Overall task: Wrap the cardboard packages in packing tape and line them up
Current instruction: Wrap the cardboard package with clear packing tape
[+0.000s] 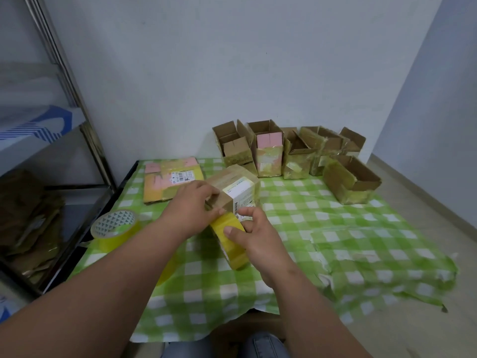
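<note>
Work in hand: 1 closed box (233, 188) sits near the middle of the table (296, 215), on the green check cloth (361, 244), tilted, with its white label facing up and toward the camera. The left hand (192, 202) rests on its left side, fingers curled over the near edge and holding it steady. The right hand (254, 232) grips a yellow tape roll (229, 242), thumb across the face and fingers round the far side; the roll touches the box's near lower corner. Whether a strip is already stuck to the card cannot be told at this point.

Finished stock, as judged: 5 boxes in a row (284, 151) stand along the wall at the back, glossy with yellowish film on their sides, though their top flaps are open. A sixth box (351, 180) lies on its side just to the right of the row, out of line, also filmed.

Outstanding, as judged: a flat package (171, 180) lies behind the left hand, apart from the row; it carries a label and pink patches, and whether it is taped is unclear. The box in hand needs its wrap completed and a place in the row.

A spare roll (116, 226) stands at the table's left edge. A stack of flattened card (28, 218) sits on the rack shelf at left.

Progress: well past halfway.
</note>
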Tool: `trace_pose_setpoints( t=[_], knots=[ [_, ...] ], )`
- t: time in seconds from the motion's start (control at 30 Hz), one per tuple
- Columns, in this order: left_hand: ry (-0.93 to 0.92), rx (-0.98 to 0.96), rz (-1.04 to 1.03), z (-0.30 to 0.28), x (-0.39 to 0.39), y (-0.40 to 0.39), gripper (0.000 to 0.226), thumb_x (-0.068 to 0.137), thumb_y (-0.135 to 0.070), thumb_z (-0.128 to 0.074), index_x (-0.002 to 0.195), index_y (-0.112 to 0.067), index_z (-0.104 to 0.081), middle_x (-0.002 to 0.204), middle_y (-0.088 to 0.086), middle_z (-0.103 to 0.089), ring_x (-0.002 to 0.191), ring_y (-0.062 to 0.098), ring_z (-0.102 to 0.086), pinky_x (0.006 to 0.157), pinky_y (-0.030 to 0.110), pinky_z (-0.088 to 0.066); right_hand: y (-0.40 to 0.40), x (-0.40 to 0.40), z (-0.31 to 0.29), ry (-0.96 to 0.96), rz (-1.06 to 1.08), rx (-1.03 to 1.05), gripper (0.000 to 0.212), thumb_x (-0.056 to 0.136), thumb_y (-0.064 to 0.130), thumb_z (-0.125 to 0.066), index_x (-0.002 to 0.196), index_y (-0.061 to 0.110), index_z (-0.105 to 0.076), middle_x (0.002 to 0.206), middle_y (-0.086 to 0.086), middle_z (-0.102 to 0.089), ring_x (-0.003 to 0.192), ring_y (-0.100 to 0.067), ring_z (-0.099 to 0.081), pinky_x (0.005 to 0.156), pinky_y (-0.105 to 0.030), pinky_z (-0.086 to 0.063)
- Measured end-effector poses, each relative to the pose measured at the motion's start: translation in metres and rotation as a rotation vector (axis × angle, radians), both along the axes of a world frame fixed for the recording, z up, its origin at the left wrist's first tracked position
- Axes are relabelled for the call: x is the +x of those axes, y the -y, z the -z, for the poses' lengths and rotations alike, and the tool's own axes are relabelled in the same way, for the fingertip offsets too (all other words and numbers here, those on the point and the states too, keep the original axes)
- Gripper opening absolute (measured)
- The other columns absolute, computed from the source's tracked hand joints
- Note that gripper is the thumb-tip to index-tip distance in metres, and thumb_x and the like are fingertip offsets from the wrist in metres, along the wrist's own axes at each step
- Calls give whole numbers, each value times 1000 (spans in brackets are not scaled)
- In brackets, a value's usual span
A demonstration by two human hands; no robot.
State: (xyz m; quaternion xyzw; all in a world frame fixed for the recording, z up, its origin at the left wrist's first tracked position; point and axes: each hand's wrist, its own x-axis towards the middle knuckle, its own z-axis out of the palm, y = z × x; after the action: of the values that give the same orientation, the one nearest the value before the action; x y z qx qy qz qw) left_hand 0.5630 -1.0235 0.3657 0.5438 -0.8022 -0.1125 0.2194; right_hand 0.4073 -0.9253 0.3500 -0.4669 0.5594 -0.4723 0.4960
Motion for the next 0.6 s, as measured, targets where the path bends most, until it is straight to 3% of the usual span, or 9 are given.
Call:
trace_pose_setpoints(
  t=[0.1,0.17,0.33,0.6],
  knots=[
    [33,15,21,-3,3,5,45,87,-39,-69,128,-23,-60,133,-5,-50,118,17,-49,98,28,-39,-3,-1,-2,-47,-30,54,24,91,24,-68,111,29,-56,82,11,-65,70,6,-64,52,-13,-48],
    [71,2,48,-2,2,6,40,91,-36,-64,129,-22,-58,132,-5,-50,116,16,-49,92,24,-37,-3,1,-3,-66,-90,64,10,92,19,-65,101,20,-64,79,7,-66,59,2,-63,46,-12,-46],
    [115,27,84,-2,4,8,34,98,-25,-54,130,-16,-54,138,-1,-45,122,18,-46,95,24,-35,-7,9,2,-56,-106,11,15,95,21,-60,98,8,-65,85,-11,-62,77,-18,-59,65,-34,-52],
    [108,89,102,-10,14,10,32,100,-20,-51,131,-15,-53,132,0,-49,120,20,-50,97,27,-37,-18,22,17,-52,-75,-79,14,101,28,-52,96,18,-62,83,-1,-58,75,-14,-52,70,-34,-44]
  ],
)
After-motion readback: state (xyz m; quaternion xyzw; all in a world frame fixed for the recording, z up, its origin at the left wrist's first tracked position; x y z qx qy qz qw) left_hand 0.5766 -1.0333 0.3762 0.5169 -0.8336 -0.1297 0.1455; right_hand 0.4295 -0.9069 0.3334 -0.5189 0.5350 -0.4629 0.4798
